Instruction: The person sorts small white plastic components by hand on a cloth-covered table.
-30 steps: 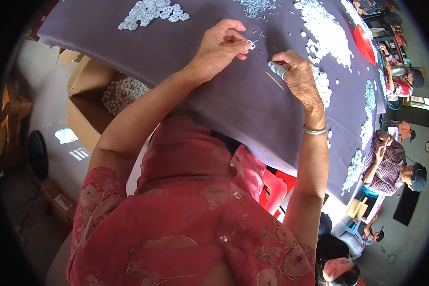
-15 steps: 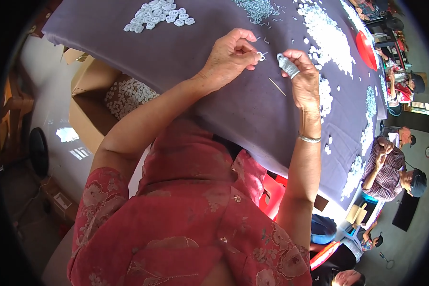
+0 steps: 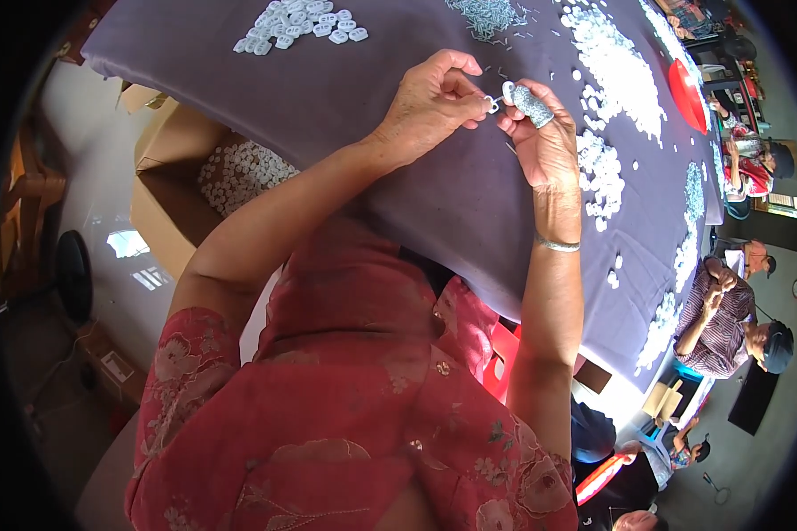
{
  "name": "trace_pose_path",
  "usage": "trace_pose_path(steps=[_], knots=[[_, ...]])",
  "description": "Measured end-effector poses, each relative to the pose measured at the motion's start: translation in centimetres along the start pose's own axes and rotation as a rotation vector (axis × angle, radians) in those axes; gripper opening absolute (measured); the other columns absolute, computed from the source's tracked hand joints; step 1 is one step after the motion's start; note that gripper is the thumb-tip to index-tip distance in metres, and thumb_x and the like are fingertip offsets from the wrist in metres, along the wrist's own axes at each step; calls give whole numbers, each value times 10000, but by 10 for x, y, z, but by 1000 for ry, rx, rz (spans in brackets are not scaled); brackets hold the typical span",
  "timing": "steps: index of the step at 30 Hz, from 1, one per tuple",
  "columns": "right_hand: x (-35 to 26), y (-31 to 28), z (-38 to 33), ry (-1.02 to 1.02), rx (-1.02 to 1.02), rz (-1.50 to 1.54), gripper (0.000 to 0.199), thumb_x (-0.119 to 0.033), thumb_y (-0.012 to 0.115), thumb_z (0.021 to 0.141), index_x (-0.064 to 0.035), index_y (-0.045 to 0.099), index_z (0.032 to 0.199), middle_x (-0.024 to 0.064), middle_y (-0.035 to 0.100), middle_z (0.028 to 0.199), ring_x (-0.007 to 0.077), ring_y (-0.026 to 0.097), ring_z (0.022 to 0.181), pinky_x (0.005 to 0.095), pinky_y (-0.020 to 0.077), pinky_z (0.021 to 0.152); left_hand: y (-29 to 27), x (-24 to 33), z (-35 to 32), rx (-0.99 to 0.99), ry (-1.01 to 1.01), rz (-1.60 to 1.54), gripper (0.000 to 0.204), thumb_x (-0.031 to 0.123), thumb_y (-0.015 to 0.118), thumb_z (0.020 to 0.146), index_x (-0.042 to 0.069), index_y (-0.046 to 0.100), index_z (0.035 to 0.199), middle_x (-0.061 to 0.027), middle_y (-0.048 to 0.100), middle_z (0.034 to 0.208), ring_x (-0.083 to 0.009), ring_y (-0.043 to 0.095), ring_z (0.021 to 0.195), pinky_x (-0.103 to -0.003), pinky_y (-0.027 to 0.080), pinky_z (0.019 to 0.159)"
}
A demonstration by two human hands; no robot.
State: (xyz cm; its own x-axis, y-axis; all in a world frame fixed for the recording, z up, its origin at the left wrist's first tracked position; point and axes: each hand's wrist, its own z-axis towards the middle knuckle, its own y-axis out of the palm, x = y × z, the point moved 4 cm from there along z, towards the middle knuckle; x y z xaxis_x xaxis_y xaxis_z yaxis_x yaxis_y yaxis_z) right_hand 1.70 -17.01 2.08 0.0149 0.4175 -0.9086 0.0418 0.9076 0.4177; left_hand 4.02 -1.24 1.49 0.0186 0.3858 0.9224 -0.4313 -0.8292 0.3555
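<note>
Between thumb and forefinger, my left hand pinches a small white plastic piece with a ring-like end. Its other fingers are curled. Close by on the right, my right hand is closed around a silvery-grey, stubby cylindrical thing; whether it is held or worn over a finger I cannot tell. A small white round part shows at its tip. A thin pin seems to bridge the gap between the two hands. Both hands are above the purple-grey tablecloth.
White oval pieces lie at the far left, small grey-blue screw-like pins at far centre. White parts spread along the right, near a red bowl. A cardboard box of white pieces stands at left. Other people sit at right.
My right hand has moved left and slightly up, its grey thing turning toward the left hand and now almost meeting the white piece. The left hand has barely moved.
</note>
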Motion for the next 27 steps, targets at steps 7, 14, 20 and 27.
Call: trace_pose_path(steps=[7, 14, 20, 27], knots=[[-2, -1, -2, -24, 2, -28, 202, -115, 639, 821, -8, 601, 989, 61, 594, 808, 130, 538, 693, 287, 489, 616, 0, 0, 0, 8, -12, 18, 332, 14, 635, 780, -12, 464, 1063, -66, 589, 755, -98, 580, 699, -243, 518, 615], [-1, -1, -2, -29, -5, -38, 184, -91, 630, 824, 3, 604, 980, 68, 603, 822, 128, 540, 676, 280, 487, 609, 0, -2, 0, -2, -16, 18, 333, 11, 635, 778, -16, 463, 1062, -70, 589, 753, -101, 583, 695, -245, 521, 613], [-1, 0, -1, -36, 9, -95, 151, -65, 621, 825, 10, 612, 955, 73, 607, 822, 133, 542, 669, 268, 481, 605, -1, -2, 0, -4, -14, 39, 338, 15, 638, 777, -18, 460, 1062, -72, 593, 759, -104, 585, 696, -243, 519, 610], [-5, 3, -2, -110, 29, -256, 145, -40, 624, 816, 17, 630, 948, 84, 620, 864, 136, 559, 706, 250, 486, 615, -1, -3, 1, 3, -5, 51, 345, 21, 642, 776, -18, 456, 1064, -75, 595, 761, -104, 586, 696, -242, 518, 609]])
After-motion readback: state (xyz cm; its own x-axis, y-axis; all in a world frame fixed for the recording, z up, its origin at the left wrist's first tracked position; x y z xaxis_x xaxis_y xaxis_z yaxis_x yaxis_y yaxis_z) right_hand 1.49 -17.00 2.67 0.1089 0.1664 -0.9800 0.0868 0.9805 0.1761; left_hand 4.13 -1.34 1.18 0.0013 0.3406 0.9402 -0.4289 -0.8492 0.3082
